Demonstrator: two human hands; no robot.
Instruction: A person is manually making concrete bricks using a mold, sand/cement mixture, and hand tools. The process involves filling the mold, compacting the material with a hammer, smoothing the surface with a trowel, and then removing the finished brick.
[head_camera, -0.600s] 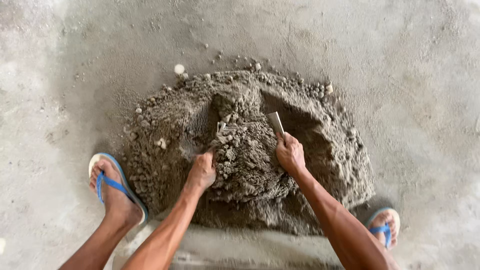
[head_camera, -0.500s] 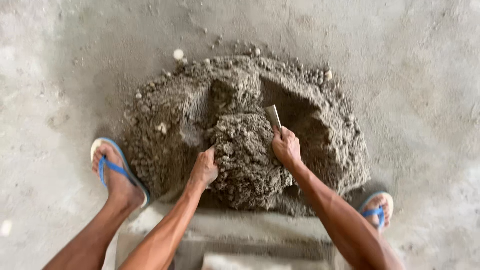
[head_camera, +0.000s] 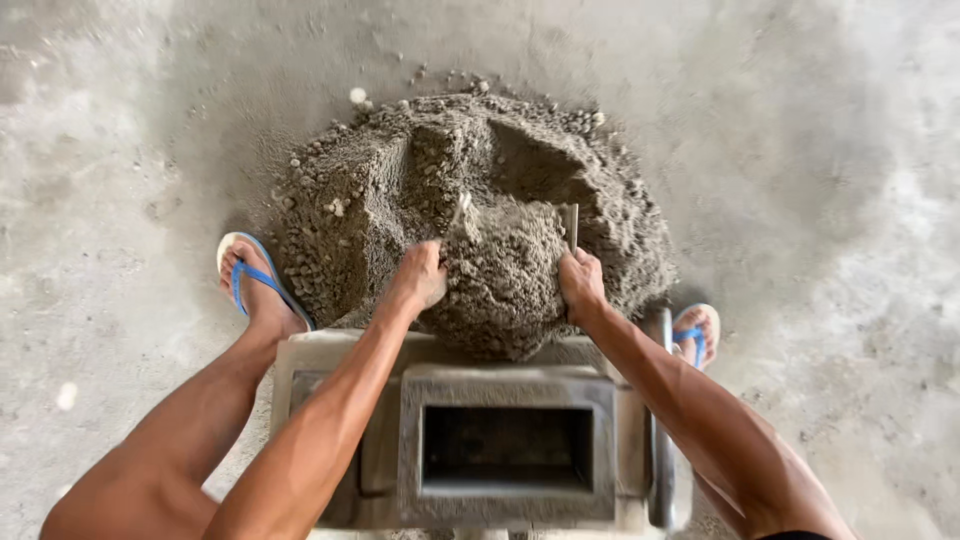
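Both hands are gripping a flat scoop loaded with a damp gravelly mix, left hand and right hand closed on its edges. It sits at the front of the heap, right above the grey box mould. Blue flip-flops either side.
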